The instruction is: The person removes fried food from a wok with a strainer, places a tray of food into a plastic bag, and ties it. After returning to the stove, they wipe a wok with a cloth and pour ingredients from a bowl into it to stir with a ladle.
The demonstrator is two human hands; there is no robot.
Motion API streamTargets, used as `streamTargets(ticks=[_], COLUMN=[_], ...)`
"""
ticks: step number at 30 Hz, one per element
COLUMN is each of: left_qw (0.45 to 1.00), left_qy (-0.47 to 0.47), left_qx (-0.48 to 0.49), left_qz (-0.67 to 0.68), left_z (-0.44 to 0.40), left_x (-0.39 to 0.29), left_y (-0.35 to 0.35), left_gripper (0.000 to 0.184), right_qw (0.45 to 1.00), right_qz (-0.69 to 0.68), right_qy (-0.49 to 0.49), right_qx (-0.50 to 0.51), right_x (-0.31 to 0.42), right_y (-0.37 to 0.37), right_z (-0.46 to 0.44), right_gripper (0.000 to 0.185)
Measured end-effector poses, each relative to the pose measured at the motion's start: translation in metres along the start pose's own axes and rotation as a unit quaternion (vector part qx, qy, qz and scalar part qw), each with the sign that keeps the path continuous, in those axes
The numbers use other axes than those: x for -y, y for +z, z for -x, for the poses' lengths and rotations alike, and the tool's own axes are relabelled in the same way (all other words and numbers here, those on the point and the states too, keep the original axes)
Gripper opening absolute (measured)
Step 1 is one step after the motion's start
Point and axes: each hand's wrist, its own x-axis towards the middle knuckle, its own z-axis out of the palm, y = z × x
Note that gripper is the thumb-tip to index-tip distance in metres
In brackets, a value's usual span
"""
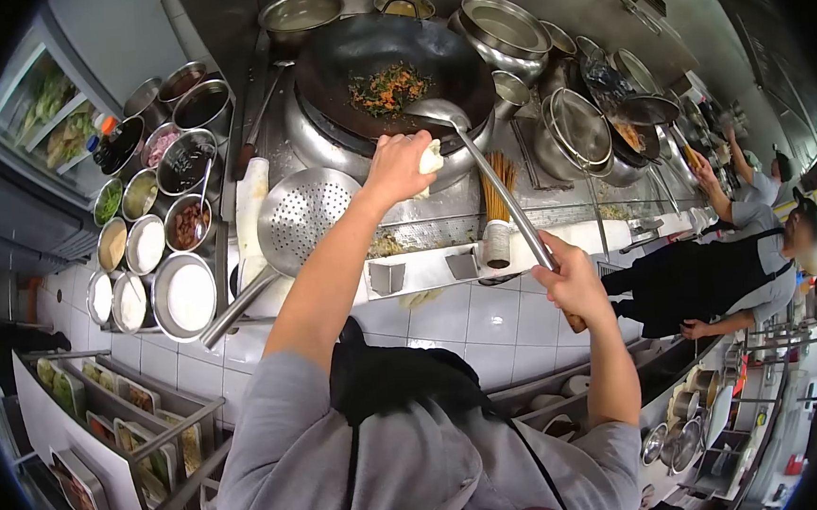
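Observation:
A big dark wok [329, 66] sits on the stove ring, with chopped green and orange food [389, 89] in its bowl. My left hand [398, 169] is closed at the wok's near rim, gripping a pale folded cloth [431, 158]. Wrapped round the lower handle of a long steel ladle [508, 191] is my right hand [571, 277]. The ladle's bowl rests inside the wok near its front right edge, beside the food. Below and left of the wok lies a perforated strainer [309, 219]. A bamboo brush [498, 220] stands right of my left hand.
Seasoning containers [189, 294] crowd the left side, several holding powders and sauces. Metal pots [506, 25] and a wire strainer [580, 129] stand at the right. Further right, a co-worker [713, 272] in a dark apron works at another wok [633, 140]. A tray rack [123, 436] is lower left.

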Motion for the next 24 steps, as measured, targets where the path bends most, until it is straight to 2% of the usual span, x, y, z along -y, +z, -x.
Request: streamTargets(ticks=[2,4,5,7,10,12,13,14,17,19,22,24], left_qw=[0.999,1.0,0.999,0.996,0.984,0.953,0.899,0.879,0.814,0.799,0.739,0.713], left_qy=[0.015,0.002,-0.004,0.023,0.028,-0.064,-0.151,-0.193,-0.312,-0.354,-0.412,-0.428], left_qx=[-0.027,-0.002,0.01,-0.076,-0.144,-0.105,-0.055,-0.065,-0.103,-0.126,-0.189,-0.212], left_qz=[0.012,0.03,0.036,0.034,0.103,0.277,0.408,0.432,0.48,0.47,0.498,0.514], left_z=[0.002,0.001,0.001,0.009,0.032,0.066,0.085,0.106,0.166,0.203,0.239,0.243], left_x=[0.005,0.008,0.008,0.002,-0.016,-0.029,-0.034,-0.035,-0.032,-0.031,-0.036,-0.042], left_y=[0.008,0.01,0.009,0.006,-0.015,-0.027,-0.031,-0.033,-0.039,-0.046,-0.051,-0.052], left_gripper=[0.039,0.041,0.041,0.046,0.048,0.046,0.044,0.042,0.039,0.038,0.04,0.041], right_qw=[0.999,0.995,0.999,0.994,0.95,0.924,0.92,0.915,0.891,0.882,0.859,0.9], right_qz=[0.049,0.091,0.04,-0.105,-0.311,-0.38,-0.391,-0.401,-0.446,-0.46,-0.488,-0.409], right_qy=[-0.007,-0.04,-0.013,0.029,0.029,0.032,0.04,0.05,0.044,0.044,0.052,0.058], right_qx=[0.015,0.008,0.015,0.014,-0.005,-0.008,-0.008,-0.008,0.076,0.095,0.147,0.137], right_x=[0.012,0.021,0.021,0.012,0.005,0.012,0.016,0.016,0.02,0.021,0.012,0.013], right_y=[0.003,0.01,0.017,0.038,0.068,0.081,0.086,0.088,0.064,0.059,0.047,0.041], right_z=[-0.019,-0.051,-0.075,-0.124,-0.185,-0.204,-0.211,-0.213,-0.203,-0.181,-0.165,-0.179], right_gripper=[0.052,0.046,0.045,0.043,0.047,0.05,0.05,0.049,0.049,0.05,0.048,0.048])
